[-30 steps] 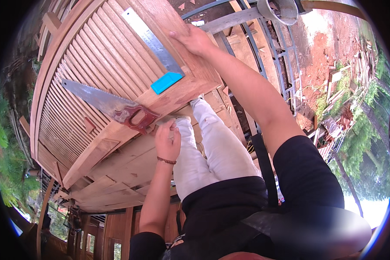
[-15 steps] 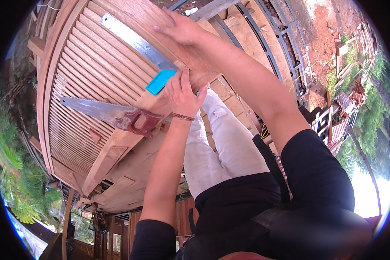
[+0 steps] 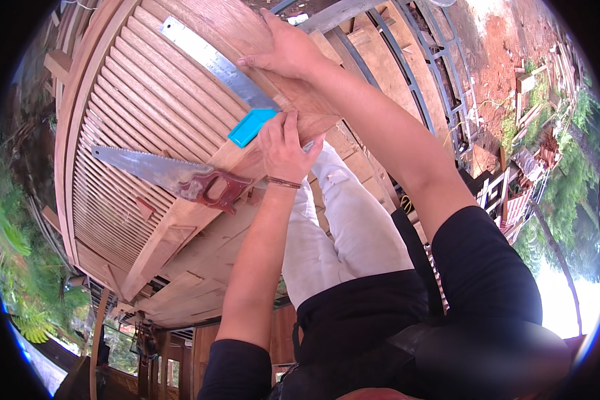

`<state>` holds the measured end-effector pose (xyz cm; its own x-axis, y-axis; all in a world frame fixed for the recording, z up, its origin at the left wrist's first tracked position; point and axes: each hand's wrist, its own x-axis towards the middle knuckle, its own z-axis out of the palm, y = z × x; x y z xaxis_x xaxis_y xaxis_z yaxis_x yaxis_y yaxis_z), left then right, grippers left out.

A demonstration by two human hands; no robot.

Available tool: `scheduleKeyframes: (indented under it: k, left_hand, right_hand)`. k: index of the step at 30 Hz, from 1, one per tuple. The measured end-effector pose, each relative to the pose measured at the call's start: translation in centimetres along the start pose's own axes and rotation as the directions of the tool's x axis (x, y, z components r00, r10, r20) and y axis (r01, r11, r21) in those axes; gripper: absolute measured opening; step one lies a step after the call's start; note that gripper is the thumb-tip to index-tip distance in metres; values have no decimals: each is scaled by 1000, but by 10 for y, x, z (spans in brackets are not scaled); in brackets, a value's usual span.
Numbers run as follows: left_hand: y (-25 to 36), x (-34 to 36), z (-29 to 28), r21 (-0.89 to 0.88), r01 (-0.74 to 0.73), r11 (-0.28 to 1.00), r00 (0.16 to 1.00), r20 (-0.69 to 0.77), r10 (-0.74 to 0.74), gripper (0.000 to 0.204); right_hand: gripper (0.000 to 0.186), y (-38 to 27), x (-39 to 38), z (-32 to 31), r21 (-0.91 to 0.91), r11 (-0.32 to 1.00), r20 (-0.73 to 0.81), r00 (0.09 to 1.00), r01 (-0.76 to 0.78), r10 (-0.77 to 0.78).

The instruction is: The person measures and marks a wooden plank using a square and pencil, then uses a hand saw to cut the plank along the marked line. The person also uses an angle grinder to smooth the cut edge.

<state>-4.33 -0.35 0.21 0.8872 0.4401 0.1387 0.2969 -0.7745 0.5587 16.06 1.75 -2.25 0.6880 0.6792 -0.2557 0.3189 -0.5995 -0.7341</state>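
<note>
A try square with a bright blue handle (image 3: 252, 127) and a long steel blade (image 3: 213, 63) lies across the corner of a slatted wooden panel (image 3: 180, 110). My left hand (image 3: 287, 145) bends over the panel's near rail, its fingertips against the end of the blue handle and its thumb spread to the right. Farther up, my right hand (image 3: 290, 48) grips the panel's right stile, thumb on top and fingers over the outer edge. To the left of my left hand, a handsaw (image 3: 173, 175) with a reddish-brown handle rests on the slats and rail.
A small wood offcut (image 3: 145, 208) lies on the slats. Beneath the panel are boards (image 3: 180, 293). Dark metal frames (image 3: 440, 73) stand at the right, near bare reddish ground and stacked timber. Below me are my legs in white trousers (image 3: 353, 220).
My left hand has shifted very slightly, still at the blue handle. On the stile, my right hand's thumb and fingers have spread a little. The saw stays where it was.
</note>
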Motion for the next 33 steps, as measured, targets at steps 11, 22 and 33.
scheduleKeyframes:
  k: [11, 22, 33]
  left_hand:
    - [-3, -12, -13, 42, 79, 996, 995, 61, -81, 69]
    - [-35, 10, -41, 55, 284, 957, 959, -13, -284, 53]
    - [-49, 32, -69, 210, 339, 917, 940, -31, -340, 53]
  right_hand:
    - [80, -26, 2, -13, -171, 984, 109, 992, -51, 70]
    - [85, -6, 5, -9, 27, 1000, 94, 996, -7, 4]
    - [77, -5, -113, -23, 20, 979, 50, 978, -204, 202]
